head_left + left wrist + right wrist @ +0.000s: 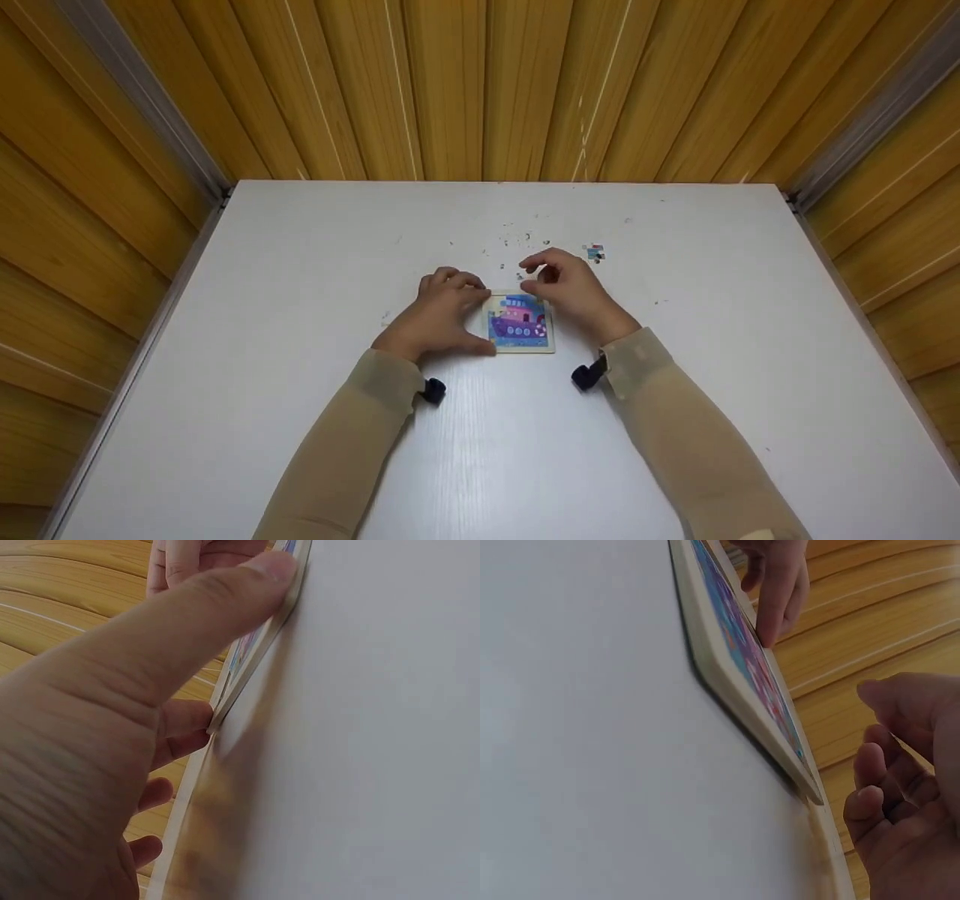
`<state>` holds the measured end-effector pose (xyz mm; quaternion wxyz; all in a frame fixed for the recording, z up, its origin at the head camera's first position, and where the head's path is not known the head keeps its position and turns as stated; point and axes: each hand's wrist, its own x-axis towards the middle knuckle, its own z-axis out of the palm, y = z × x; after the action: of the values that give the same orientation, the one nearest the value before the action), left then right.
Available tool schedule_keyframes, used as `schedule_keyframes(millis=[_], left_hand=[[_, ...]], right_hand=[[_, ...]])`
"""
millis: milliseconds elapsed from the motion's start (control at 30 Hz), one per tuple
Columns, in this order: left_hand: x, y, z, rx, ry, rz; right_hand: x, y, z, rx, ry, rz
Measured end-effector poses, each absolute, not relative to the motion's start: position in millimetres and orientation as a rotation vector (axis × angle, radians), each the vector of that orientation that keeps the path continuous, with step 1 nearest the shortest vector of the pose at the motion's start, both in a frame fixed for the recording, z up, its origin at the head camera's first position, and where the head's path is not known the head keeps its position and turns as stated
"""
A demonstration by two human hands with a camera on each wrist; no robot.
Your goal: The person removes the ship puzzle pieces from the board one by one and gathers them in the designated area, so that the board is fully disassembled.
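Note:
A small square picture board with a pale frame [553,330] lies on the white table, showing a pink and purple ship. My left hand [442,319] grips its left side, thumb at the near corner and index finger at the far one; in the left wrist view the thumb of that hand [97,720] rests on the frame's edge. Around the board's far right corner is my right hand [577,292], thumb and index finger apart. The right wrist view shows this hand [915,802] beside the board [742,682], fingers loosely bent, nothing visible between them.
A small blue and red patterned piece [595,252] lies on the table [315,247] beyond my right hand. Tiny specks are scattered past the board. Wood-look panels [450,90] stand behind the table and at both sides.

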<state>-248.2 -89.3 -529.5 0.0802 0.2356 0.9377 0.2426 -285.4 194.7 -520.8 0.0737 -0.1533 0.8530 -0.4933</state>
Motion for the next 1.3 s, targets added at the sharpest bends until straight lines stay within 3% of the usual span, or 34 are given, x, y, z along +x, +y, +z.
schedule_keyframes(millis=[500,1300], left_hand=[[-247.9,-88.1,-529.5,0.696,2.801,0.749],[-245.7,-86.0,-523.1,0.701,2.804,0.697]], right_hand=[[-279.5,188.2,-520.5,-0.617,2.506,-1.144],[-276.0,186.9,-518.7,-0.775,2.528,-0.993]])
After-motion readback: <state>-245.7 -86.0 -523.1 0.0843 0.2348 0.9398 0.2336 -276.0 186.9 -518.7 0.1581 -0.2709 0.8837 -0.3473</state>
